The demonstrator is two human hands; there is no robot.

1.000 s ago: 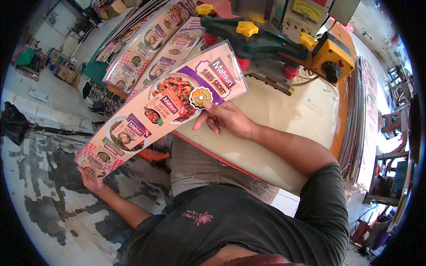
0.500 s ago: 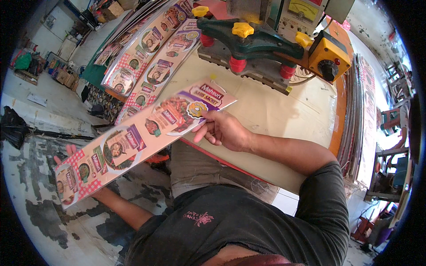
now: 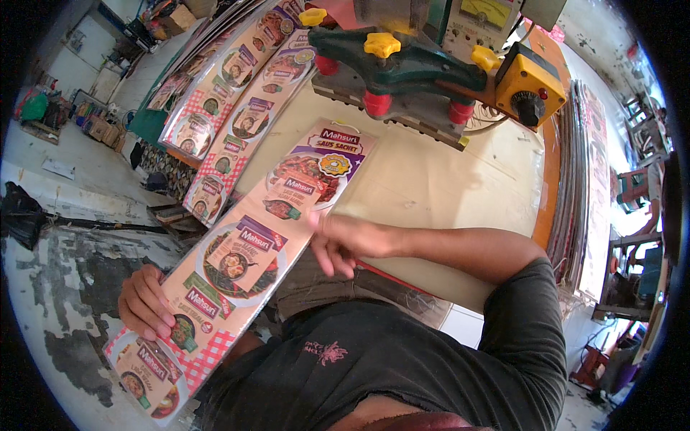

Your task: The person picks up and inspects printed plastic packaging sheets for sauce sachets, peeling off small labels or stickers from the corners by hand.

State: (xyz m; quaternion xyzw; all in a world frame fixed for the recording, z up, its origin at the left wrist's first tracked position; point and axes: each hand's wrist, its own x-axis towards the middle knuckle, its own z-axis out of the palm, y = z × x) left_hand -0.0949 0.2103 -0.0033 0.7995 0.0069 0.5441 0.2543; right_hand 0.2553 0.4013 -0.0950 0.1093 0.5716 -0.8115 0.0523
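Observation:
A long, stiff, glossy display card (image 3: 298,241) printed with food pictures and red-and-white checks slants from the lower left up to the worktable. My left hand (image 3: 146,302) grips its left edge near the lower end, fingers on the printed face and thumb hidden beneath. Beside the card's right edge is my right hand (image 3: 352,237), its fingers loosely apart and a fingertip touching or nearly touching the edge. The card's upper end lies over the pale tabletop (image 3: 445,190), in front of a press (image 3: 395,79) with a dark green bar, yellow knobs and red spacers.
Similar printed cards (image 3: 241,126) are stacked at the table's left. More sheets (image 3: 575,194) stand in a pile along the right side. A yellow control box (image 3: 530,86) with a black dial juts from the press. A metered unit (image 3: 478,21) stands behind.
The card has turned steeper, its lower end coming nearer to my body. My left hand has come from behind the card to its left edge. My right hand has loosened its pinch and slid down.

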